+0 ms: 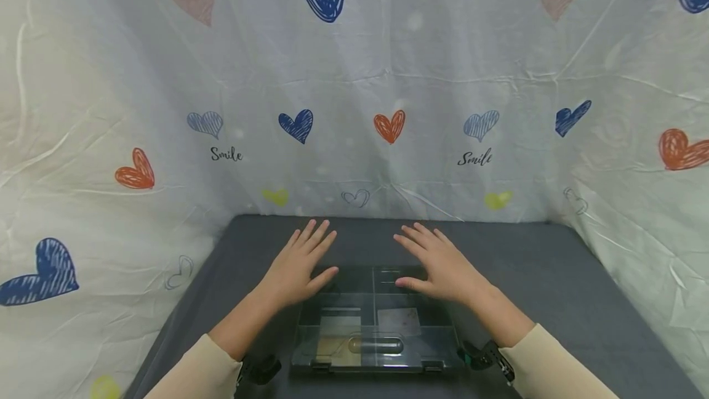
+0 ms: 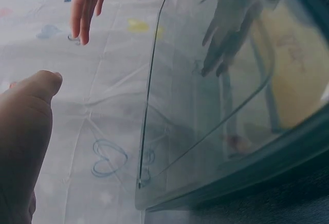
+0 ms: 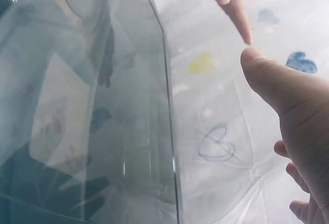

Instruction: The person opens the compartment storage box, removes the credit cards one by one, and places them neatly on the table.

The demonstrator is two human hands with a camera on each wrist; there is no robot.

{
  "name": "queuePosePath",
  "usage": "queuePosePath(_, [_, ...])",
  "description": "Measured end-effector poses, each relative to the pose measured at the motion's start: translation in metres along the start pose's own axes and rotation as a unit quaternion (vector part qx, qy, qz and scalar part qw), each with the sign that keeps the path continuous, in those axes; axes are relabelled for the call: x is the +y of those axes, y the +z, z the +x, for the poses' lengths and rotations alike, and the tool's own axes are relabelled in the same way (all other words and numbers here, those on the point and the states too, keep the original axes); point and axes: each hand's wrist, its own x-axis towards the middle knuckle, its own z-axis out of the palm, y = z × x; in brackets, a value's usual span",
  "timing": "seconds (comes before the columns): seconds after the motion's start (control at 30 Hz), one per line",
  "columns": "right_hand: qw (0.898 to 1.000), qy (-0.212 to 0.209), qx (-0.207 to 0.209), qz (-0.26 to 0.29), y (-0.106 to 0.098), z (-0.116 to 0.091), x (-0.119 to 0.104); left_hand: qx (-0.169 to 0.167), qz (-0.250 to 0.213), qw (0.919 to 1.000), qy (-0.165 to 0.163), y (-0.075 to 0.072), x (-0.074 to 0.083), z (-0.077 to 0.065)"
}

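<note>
A closed, clear-lidded storage case [image 1: 388, 359] with compartments lies on the dark table in the head view. Light card-like pieces [image 1: 399, 321] and a tan piece [image 1: 332, 350] show through its lid. My left hand [image 1: 296, 270] hovers over the case's far left corner, fingers spread and straight. Over the far right corner is my right hand [image 1: 445, 266], its fingers likewise straight and apart. Neither hand holds anything. In the left wrist view the lid [image 2: 180, 131] mirrors a hand; the right wrist view shows the lid [image 3: 139, 111] beside my right thumb [image 3: 272, 80].
A dark cloth [image 1: 515, 251] covers the table. Behind and at both sides hangs a white curtain [image 1: 354, 48] printed with hearts and lettering. Two latches [image 1: 432, 366] sit on the case's near edge. Dark wrist devices [image 1: 487, 356] are strapped at both sleeves.
</note>
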Motion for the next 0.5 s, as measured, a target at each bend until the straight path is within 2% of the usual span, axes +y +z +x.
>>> queuePosePath(0.23, [0.999, -0.04, 0.004, 0.019, -0.003, -0.016, -0.014, -0.004, -0.029, 0.9989, 0.037, -0.002, 0.013, -0.019])
queuePosePath(0.37, [0.998, -0.051, -0.006, 0.033, 0.001, -0.03, -0.022, -0.017, -0.042, 0.9975, 0.054, 0.001, 0.017, -0.034])
queuePosePath(0.5, [0.997, -0.056, -0.015, 0.046, 0.006, -0.042, -0.029, -0.015, -0.042, 0.9965, 0.071, 0.001, 0.02, -0.049])
